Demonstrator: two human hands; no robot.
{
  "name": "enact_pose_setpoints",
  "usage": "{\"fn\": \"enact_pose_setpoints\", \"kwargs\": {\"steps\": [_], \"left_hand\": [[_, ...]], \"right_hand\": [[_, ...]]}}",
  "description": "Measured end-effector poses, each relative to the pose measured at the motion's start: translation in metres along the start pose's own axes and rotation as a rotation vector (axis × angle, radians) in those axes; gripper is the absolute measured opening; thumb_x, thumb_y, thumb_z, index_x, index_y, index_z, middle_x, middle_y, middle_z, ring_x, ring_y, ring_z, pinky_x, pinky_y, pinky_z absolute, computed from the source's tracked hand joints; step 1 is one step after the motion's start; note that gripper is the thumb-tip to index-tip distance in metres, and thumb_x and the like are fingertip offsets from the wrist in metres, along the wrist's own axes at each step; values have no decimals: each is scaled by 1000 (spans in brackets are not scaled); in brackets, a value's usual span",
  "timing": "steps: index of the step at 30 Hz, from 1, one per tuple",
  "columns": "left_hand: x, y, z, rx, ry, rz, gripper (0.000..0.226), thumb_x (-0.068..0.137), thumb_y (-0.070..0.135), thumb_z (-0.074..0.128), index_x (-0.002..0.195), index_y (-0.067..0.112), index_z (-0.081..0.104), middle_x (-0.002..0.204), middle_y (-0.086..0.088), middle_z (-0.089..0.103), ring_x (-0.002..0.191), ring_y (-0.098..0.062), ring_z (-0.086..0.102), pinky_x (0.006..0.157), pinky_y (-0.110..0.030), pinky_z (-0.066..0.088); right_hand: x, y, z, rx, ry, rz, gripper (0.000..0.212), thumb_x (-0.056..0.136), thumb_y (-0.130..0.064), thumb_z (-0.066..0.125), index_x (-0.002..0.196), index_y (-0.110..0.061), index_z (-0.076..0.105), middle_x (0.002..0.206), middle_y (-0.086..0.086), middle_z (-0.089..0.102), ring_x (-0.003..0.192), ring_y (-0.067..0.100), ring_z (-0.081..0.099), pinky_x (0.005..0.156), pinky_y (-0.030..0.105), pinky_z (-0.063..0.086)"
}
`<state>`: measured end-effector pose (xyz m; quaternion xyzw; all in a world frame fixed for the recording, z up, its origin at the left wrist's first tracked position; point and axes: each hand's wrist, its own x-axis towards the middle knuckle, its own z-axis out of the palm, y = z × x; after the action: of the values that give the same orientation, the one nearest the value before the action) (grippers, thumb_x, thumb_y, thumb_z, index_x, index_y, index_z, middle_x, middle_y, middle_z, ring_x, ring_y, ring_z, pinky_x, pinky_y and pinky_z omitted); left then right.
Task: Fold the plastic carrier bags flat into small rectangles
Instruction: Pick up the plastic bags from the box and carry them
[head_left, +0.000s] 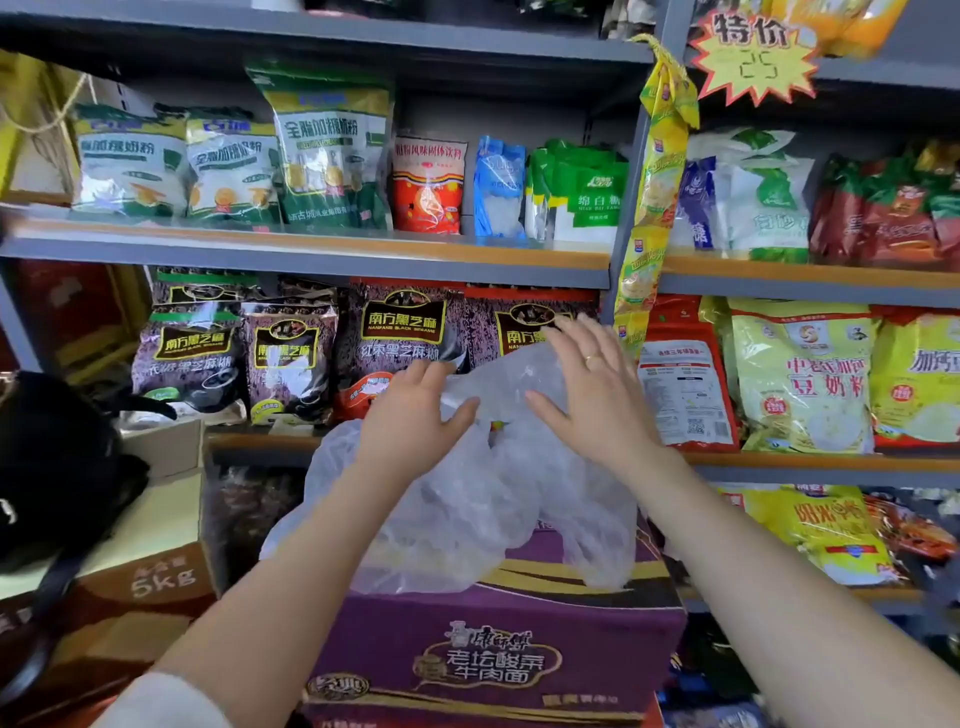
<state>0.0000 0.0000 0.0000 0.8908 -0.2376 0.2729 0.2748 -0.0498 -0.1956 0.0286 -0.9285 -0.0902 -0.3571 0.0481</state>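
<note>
From the head camera, a translucent white plastic carrier bag (467, 499) lies crumpled on top of a purple cardboard box (498, 654), spreading over most of the box's top and spilling past its far edge toward the shelving. Part of the bag drapes over the box's right side near the far right corner.

The left hand (415, 415) rests palm down on the upper middle of the bag, fingers curled a little over the plastic with the thumb spread toward the right; it presses on the bag rather than pinching it. The right hand (587, 379) is flat and open, fingers spread and pointing up and left, palm laid on the bag's far portion. A ring (592, 358) shows on one finger. Both forearms reach in from the bottom of the view.

Behind the box stands a grey metal shelf unit (311, 254) stocked with packaged foods, dark purple sesame packets (291, 358) sitting just past the hands. To the left, a brown carton (156, 577) marked 5kg sits beside the purple box.
</note>
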Motion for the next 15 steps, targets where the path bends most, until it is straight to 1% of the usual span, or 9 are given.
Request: {"fn": "enact_pose_setpoints", "kwargs": {"steps": [2,4,5,7,9,11,12,13,15], "left_hand": [[8,-13,14,189,-146,-101,72,82,63,47,135,15,38,135,-8,43,123,-29,39,94,-39,37],[9,-30,29,288,-318,-239,95,71,78,42,141,17,26,149,-9,25,135,-33,23,107,-44,22],[8,-38,38,295,-394,-315,102,67,82,40,144,18,19,153,-9,16,138,-35,16,110,-47,16],[1,-53,56,207,-487,-455,111,63,86,42,146,19,12,155,-9,6,140,-38,11,112,-50,14],[-4,-63,69,86,-477,-554,117,59,85,49,145,16,12,155,-11,9,139,-36,14,111,-51,19],[-10,-66,78,32,-446,-590,118,59,81,56,145,13,11,153,-13,12,139,-34,16,111,-49,22],[-13,-68,83,9,-444,-603,120,58,79,58,146,12,9,153,-13,11,139,-33,17,111,-48,22],[-14,-69,87,-39,-439,-627,122,57,78,60,146,12,10,153,-13,13,138,-32,19,110,-47,25],[-14,-66,93,-180,-395,-651,124,50,78,64,143,11,16,146,-13,29,132,-31,32,104,-46,34]], "right_hand": [[17,11,19,-94,-209,42,81,89,-58,41,150,-16,7,158,1,4,145,19,-2,114,33,-11],[28,25,39,-123,-417,98,91,85,-66,40,149,-19,-5,159,1,-5,145,21,-7,115,39,-10],[29,29,51,-118,-517,131,94,84,-68,41,149,-18,-6,159,2,-4,145,23,-3,117,41,-5],[23,30,71,-19,-701,196,95,83,-67,44,149,-15,1,158,7,6,144,27,11,116,41,13],[15,28,92,99,-803,220,95,79,-71,48,147,-12,18,154,10,22,139,28,25,112,38,25],[0,23,106,196,-821,254,105,59,-86,46,139,-19,38,143,7,41,131,25,39,106,39,35],[-8,22,118,236,-825,300,108,52,-90,44,134,-19,43,137,6,49,125,26,46,102,40,39],[-16,23,130,199,-833,308,105,51,-86,44,132,-18,44,132,7,52,120,28,49,99,42,42],[-26,20,141,156,-802,272,93,59,-78,39,128,-15,42,127,9,51,118,31,48,96,41,41]]}}
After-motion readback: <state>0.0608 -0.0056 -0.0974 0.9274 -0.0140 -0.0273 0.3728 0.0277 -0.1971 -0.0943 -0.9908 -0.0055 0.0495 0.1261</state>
